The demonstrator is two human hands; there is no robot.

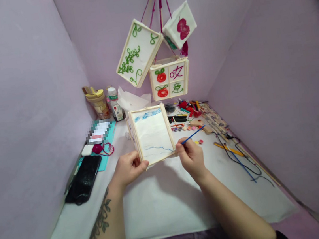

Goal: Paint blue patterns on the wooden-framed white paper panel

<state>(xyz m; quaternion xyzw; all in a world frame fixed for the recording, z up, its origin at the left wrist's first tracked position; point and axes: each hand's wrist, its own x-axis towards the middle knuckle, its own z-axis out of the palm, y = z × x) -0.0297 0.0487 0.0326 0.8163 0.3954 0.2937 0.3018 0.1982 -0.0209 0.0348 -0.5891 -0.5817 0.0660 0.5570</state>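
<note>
My left hand (130,168) is closed on the lower left corner of a box-shaped paper lantern (151,136) with a pale wooden frame, held up tilted over the table. On its white front panel runs a band of blue strokes at the top and a thin wavy blue line near the bottom. In my right hand (191,158) a slim blue paintbrush (194,133) is pinched, its handle pointing up to the right. The brush's tip end is by the panel's lower right corner, mostly hidden by my fingers; whether it touches the paper I cannot tell.
Decorated lanterns (139,52) hang from purple cords at the back. On the left lie a black phone (84,179), purple yarn (98,149), a bottle (116,105) and a cup (99,104). Pliers (177,119), a yellow cutter (228,149), a cable (252,167) and sticks (214,117) lie right.
</note>
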